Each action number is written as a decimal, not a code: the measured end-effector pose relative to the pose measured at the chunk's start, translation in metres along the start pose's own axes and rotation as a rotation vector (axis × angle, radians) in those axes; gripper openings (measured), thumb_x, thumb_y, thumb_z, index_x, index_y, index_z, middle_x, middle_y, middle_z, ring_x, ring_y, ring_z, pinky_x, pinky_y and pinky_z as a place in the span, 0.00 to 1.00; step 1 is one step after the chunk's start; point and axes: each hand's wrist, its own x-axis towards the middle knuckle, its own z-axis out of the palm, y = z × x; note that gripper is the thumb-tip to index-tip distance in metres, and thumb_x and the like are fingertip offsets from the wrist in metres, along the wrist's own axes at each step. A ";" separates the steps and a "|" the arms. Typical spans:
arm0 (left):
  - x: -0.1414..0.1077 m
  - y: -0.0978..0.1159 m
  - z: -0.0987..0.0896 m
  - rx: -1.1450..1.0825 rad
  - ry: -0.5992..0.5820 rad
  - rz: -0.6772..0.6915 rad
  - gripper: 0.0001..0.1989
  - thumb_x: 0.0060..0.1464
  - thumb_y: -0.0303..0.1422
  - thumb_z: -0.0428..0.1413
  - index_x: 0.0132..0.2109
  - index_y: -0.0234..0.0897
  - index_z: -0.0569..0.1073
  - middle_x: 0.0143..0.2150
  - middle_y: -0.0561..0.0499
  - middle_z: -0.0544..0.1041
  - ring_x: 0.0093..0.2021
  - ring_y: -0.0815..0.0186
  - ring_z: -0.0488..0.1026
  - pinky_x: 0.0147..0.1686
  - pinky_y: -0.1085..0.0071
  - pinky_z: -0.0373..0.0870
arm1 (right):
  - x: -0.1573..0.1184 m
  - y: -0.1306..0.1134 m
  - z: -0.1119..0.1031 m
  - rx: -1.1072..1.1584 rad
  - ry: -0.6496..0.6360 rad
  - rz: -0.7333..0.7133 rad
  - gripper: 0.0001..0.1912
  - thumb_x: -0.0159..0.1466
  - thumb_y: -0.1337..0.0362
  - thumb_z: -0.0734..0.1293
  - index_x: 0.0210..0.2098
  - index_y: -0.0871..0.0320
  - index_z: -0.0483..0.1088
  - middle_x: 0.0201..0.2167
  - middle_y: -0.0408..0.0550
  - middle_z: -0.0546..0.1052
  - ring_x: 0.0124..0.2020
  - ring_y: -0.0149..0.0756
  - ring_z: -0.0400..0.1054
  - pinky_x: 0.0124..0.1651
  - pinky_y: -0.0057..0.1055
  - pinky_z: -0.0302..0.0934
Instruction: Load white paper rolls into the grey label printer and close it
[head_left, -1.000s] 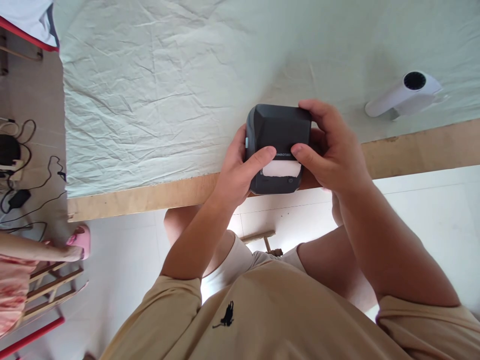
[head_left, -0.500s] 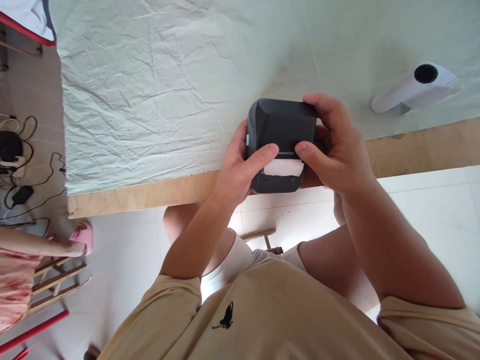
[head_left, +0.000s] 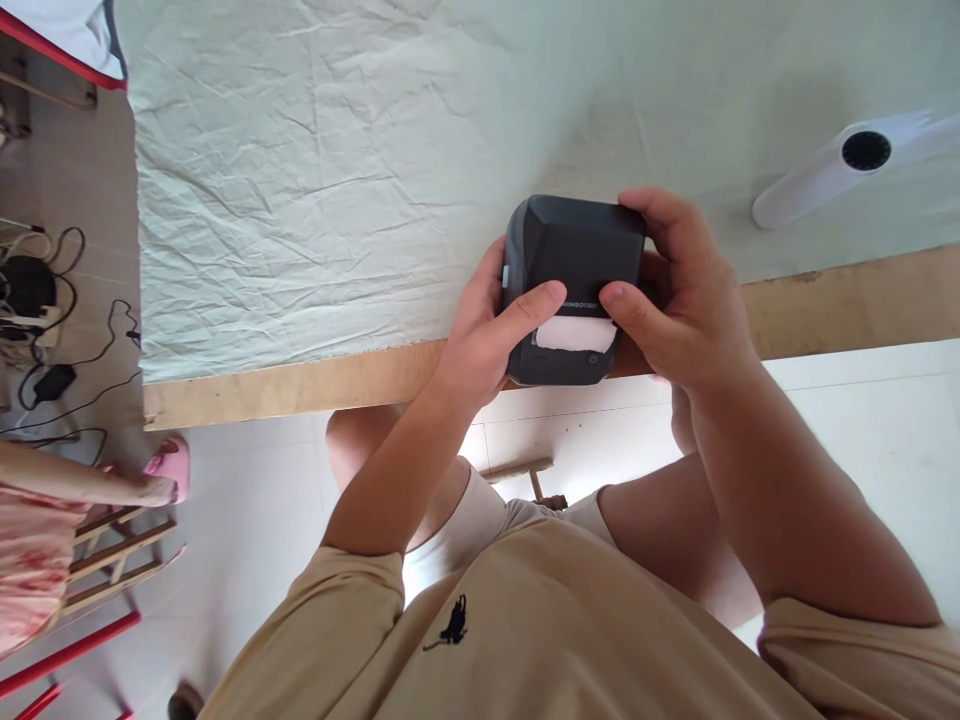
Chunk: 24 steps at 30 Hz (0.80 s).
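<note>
Between my two hands is a black label printer (head_left: 581, 245), held over the near edge of the table. A strip of white label paper (head_left: 574, 334) pokes out of its slot, below small brand lettering. My left hand (head_left: 499, 325) grips the printer's left side, thumb lying on the top face. On the opposite side my right hand (head_left: 682, 290) clasps it, thumb beside the lettering and index finger at the far right corner. The fingers under the printer are hidden.
A white cylindrical device (head_left: 817, 180) with a dark round end stands on the table cloth (head_left: 315, 200) at right. The table's bare wooden edge (head_left: 300, 388) runs in front of me. Cables and a black adapter (head_left: 54, 383) lie on the floor at left, near another person's leg (head_left: 82, 475).
The view has shifted slightly, so the table and printer sit a little further right. Both hands keep the same hold on the label printer.
</note>
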 end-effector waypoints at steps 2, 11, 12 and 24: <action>-0.001 0.001 0.002 -0.021 -0.011 0.024 0.29 0.59 0.57 0.70 0.57 0.45 0.76 0.51 0.48 0.86 0.61 0.44 0.85 0.51 0.52 0.88 | -0.001 -0.001 -0.001 0.009 -0.010 0.015 0.37 0.70 0.33 0.69 0.71 0.40 0.65 0.61 0.48 0.79 0.46 0.43 0.81 0.43 0.42 0.79; -0.002 0.002 0.003 -0.072 -0.030 0.018 0.25 0.61 0.52 0.70 0.57 0.45 0.77 0.53 0.47 0.86 0.64 0.43 0.84 0.55 0.52 0.87 | 0.001 -0.007 -0.006 0.030 -0.033 0.047 0.34 0.70 0.35 0.71 0.69 0.39 0.67 0.60 0.49 0.80 0.48 0.46 0.81 0.46 0.45 0.79; -0.002 0.002 0.002 -0.076 -0.028 0.016 0.26 0.61 0.52 0.70 0.58 0.45 0.77 0.53 0.47 0.86 0.65 0.43 0.83 0.56 0.51 0.87 | 0.001 -0.007 -0.006 0.027 -0.037 0.043 0.34 0.70 0.35 0.71 0.69 0.39 0.67 0.60 0.48 0.80 0.48 0.46 0.81 0.45 0.44 0.79; -0.005 0.003 0.002 -0.047 -0.018 0.025 0.25 0.62 0.52 0.70 0.58 0.46 0.77 0.55 0.48 0.86 0.63 0.46 0.84 0.59 0.51 0.86 | 0.000 -0.011 -0.004 0.031 -0.056 0.034 0.33 0.70 0.50 0.72 0.71 0.46 0.63 0.63 0.50 0.78 0.47 0.39 0.79 0.45 0.39 0.75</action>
